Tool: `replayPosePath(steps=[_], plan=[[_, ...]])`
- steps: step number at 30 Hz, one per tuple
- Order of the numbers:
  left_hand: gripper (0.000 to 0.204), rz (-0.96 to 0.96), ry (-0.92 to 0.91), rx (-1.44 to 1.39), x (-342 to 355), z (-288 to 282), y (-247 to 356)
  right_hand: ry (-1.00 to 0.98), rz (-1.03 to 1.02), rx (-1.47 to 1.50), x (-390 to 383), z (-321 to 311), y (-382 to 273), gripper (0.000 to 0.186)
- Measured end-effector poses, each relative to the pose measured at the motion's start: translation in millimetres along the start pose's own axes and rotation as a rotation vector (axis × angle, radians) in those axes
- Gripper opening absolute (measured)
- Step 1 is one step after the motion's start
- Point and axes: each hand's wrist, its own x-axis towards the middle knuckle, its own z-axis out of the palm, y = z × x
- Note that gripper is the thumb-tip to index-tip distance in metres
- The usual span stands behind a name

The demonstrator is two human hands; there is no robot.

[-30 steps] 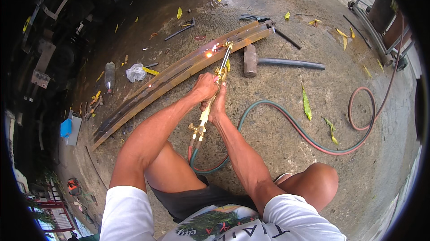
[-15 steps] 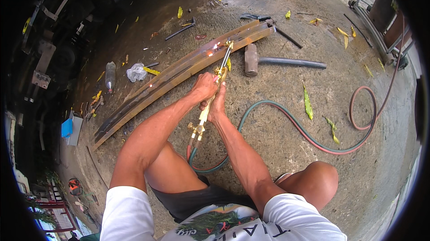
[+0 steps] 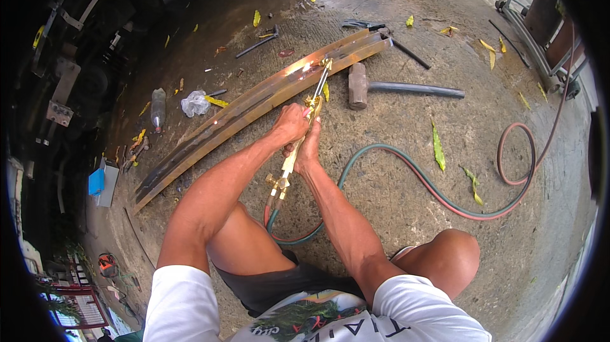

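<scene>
A brass cutting torch [image 3: 288,163] slants up and away from me, gripped in both hands. My left hand [image 3: 292,121] is closed around its front part by the valves. Just below, my right hand [image 3: 309,149] wraps the handle. The torch's tip is over a long, rusty steel channel [image 3: 254,110] lying on the concrete. Bright orange-white glow and molten spots show in the channel's trough beside the tip. From the torch's rear fittings run a joined green and red hose pair [image 3: 406,163], curving off to the right.
A sledgehammer [image 3: 358,86] lies right of the channel, and a smaller hammer [image 3: 387,35] is by its far end. Left of it are a plastic bottle [image 3: 158,110], a clear plastic bag [image 3: 196,103] and a blue box [image 3: 96,182]. A wheeled cart [image 3: 540,37] stands far right.
The glow in the channel is brighter and has spread along its far wall beside the torch tip. Both hands keep nearly the same place and grip.
</scene>
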Motion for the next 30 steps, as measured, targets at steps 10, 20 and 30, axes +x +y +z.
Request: replayPosePath(steps=[10, 20, 30], plan=[[0.015, -0.015, -0.016, 0.005, -1.7, -3.4, 3.0, -0.022, 0.007, 0.018, 0.5, 0.7, 0.7, 0.072], [0.017, -0.008, -0.014, 0.02, -3.2, -4.4, 3.3, -0.009, -0.016, -0.013, -4.0, 1.4, 1.0, 0.071], [0.017, -0.003, -0.023, 0.005, -1.3, -3.2, 3.3, -0.023, 0.004, 0.017, 1.6, -6.1, 2.9, 0.069]])
